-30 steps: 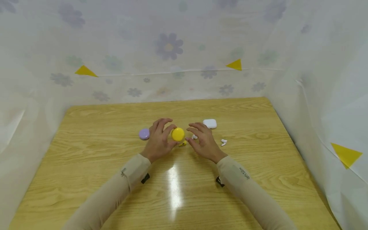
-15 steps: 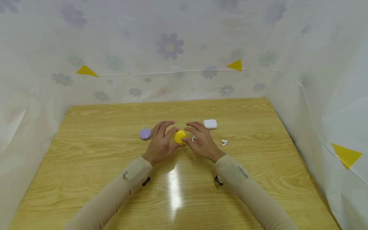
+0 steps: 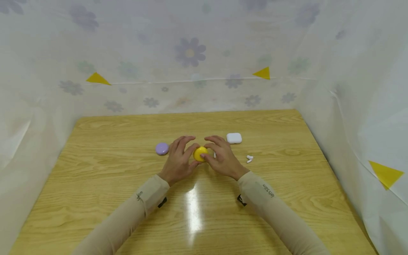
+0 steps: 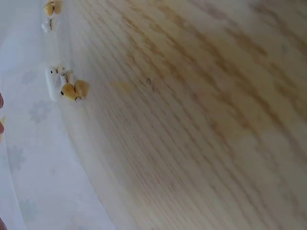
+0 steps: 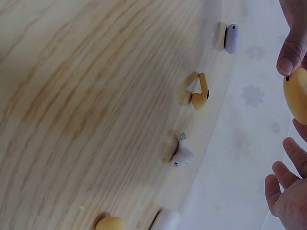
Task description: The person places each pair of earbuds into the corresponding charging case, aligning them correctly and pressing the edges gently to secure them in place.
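Note:
A round, glossy yellow earbud case (image 3: 200,154) is held between both hands above the table. My left hand (image 3: 179,159) grips its left side with curled thumb and index finger. The right thumb presses on its front, and the right index finger of my right hand (image 3: 224,158) bends in at its right edge. In the right wrist view, a thumb lies against the end of the yellow case (image 5: 296,96). Below the hands lie a yellow earbud (image 5: 200,96) and a white earbud (image 5: 182,152); the yellow one is hidden in the head view.
Left of the hands lies a round purple case (image 3: 162,148). Behind the right hand is a white earbud case (image 3: 234,138), with another white earbud (image 3: 249,159) farther right. A second yellow earbud (image 4: 53,7) shows in the left wrist view. Patterned sheeting (image 3: 190,88) surrounds the wooden table (image 3: 127,219).
The yellow case has moved slightly right and toward me in my left hand. My right hand, apart from it a second ago, now has its thumb on it.

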{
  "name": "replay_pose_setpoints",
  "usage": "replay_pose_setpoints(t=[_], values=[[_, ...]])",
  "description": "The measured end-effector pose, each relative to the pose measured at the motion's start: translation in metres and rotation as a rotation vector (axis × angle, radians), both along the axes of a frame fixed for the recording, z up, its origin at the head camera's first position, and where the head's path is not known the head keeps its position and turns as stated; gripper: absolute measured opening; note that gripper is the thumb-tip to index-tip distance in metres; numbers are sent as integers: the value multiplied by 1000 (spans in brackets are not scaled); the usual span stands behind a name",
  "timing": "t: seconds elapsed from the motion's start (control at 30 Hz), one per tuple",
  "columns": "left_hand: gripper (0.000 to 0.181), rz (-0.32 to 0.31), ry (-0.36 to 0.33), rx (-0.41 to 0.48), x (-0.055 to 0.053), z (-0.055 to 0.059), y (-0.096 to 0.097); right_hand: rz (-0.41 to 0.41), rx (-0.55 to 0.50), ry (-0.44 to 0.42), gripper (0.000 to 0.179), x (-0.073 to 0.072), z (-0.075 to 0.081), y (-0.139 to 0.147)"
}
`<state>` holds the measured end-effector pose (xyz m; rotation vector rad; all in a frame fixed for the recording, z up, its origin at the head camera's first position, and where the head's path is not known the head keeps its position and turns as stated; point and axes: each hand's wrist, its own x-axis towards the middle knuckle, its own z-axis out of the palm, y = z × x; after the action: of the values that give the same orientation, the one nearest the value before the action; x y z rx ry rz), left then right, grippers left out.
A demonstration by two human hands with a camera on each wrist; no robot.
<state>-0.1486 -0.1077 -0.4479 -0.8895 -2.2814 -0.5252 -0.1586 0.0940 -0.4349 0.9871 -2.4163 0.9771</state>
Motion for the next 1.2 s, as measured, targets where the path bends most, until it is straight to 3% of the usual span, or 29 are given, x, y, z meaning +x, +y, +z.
replay_pose_setpoints(t=[0.3, 0.57, 0.67, 0.77, 0.93, 1.0, 1.07, 1.2], values=[[52, -5, 21, 6, 1, -4, 1, 24, 49, -48, 19, 1, 2, -1], [55, -7, -24, 17, 2, -6, 1, 37, 60, -95, 17, 2, 4, 0], [62, -22, -80, 39, -1, -5, -1, 33, 53, -84, 17, 3, 5, 0], [63, -35, -226, 99, -5, -4, -6, 21, 50, -59, 19, 3, 6, 2], [51, 3, -628, 224, -10, -1, -15, -5, 47, -49, 20, 2, 5, 4], [48, 19, -757, 250, -10, 0, -16, -12, 44, -61, 20, 2, 3, 4], [47, 4, -834, 275, -9, 0, -16, -17, 41, -70, 20, 2, 2, 4], [42, -47, -871, 321, -7, -2, -11, -14, 36, -68, 20, 2, 1, 2]])
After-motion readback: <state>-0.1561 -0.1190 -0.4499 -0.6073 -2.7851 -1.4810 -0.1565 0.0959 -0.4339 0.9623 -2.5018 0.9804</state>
